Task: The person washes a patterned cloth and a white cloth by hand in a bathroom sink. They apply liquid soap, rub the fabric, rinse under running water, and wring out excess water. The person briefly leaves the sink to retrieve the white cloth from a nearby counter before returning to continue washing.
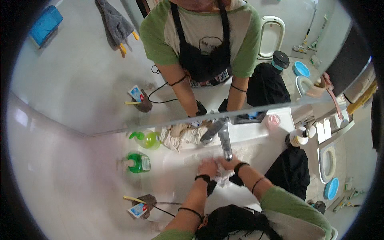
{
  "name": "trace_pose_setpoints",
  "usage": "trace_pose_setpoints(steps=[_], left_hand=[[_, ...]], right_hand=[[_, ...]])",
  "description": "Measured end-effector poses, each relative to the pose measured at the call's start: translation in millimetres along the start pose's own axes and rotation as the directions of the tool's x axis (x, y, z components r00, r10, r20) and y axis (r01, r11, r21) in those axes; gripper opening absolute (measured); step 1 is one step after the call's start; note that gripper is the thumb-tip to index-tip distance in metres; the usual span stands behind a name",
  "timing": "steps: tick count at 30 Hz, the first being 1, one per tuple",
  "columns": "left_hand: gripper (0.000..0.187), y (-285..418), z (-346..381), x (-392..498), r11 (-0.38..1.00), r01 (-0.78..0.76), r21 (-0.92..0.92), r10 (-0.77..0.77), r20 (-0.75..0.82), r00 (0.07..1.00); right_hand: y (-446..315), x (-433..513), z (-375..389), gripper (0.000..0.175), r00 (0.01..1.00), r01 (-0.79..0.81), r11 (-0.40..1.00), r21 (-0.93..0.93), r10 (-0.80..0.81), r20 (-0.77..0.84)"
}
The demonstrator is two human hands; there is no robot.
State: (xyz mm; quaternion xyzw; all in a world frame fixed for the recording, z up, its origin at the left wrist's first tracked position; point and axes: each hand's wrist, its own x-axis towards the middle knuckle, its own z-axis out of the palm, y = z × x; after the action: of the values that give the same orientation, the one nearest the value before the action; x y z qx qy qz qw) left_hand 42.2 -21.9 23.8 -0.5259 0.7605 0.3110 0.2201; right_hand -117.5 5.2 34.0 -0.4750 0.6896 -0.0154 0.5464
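Over the white washbasin (177,168), my left hand (207,167) and my right hand (228,162) are close together, gripping a wet white cloth (222,177). Motion blurs the left fingers, and the faucet partly covers the right ones. Part of the cloth hangs below my hands, towards my body. Directly above my right hand is the spout of a chrome faucet (225,141). Crumpled cream cloths (186,136) lie on the basin's back ledge, left of the faucet. Black bands circle both my wrists.
Left of the basin stand a green pump bottle (139,163), a bottle of yellow-green liquid (150,140) and a cup (150,201) holding a tube and toothbrush. A pump bottle (297,137) stands right. Black fabric (289,168) hangs there. A mirror (120,75) rises behind.
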Motion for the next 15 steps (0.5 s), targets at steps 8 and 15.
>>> trace_pose_setpoints(steps=[8, 15], left_hand=[[0.037, -11.5, -11.8, -33.1, 0.805, 0.008, -0.593, -0.223, -0.291, 0.93], [0.067, 25.6, 17.0, -86.5, 0.931, 0.129, -0.341, -0.187, -0.146, 0.971]], right_hand=[[-7.1, -65.6, 18.0, 0.05, 0.621, 0.579, 0.79, -0.201, -0.587, -0.519], [-2.5, -92.7, 71.3, 0.067, 0.711, 0.17, 0.98, -0.102, -0.193, -0.677]])
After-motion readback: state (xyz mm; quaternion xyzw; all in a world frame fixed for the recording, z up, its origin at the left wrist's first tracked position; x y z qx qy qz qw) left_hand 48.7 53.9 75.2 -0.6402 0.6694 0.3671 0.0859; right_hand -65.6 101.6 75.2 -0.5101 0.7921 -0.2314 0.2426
